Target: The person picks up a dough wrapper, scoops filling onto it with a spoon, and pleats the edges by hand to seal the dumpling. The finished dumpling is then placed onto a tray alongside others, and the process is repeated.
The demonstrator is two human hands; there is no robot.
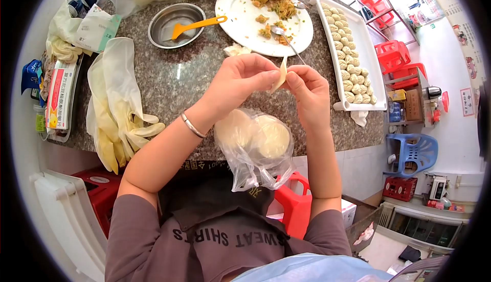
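Observation:
Between my two hands, above the counter, a pale dumpling wrapper (281,75) is held edge-on. My left hand (249,76) pinches it from one side, thumb and fingers pressed together. From the other side my right hand (306,88) grips its edge with thumb and forefinger. Below my hands lies a clear plastic bag (255,167) with stacks of round wrappers (271,136). Beyond them, an oval white plate (232,24) carries chopped filling (273,2) and a metal spoon (286,37), whose handle points toward my right hand.
A white tray (381,95) with rows of pleated dumplings (343,47) stands at the right edge. A metal bowl (155,35) with an orange spatula (199,25) is at the back. Rubber gloves (120,98) and a box (60,98) lie left. Red stools (294,200) stand around.

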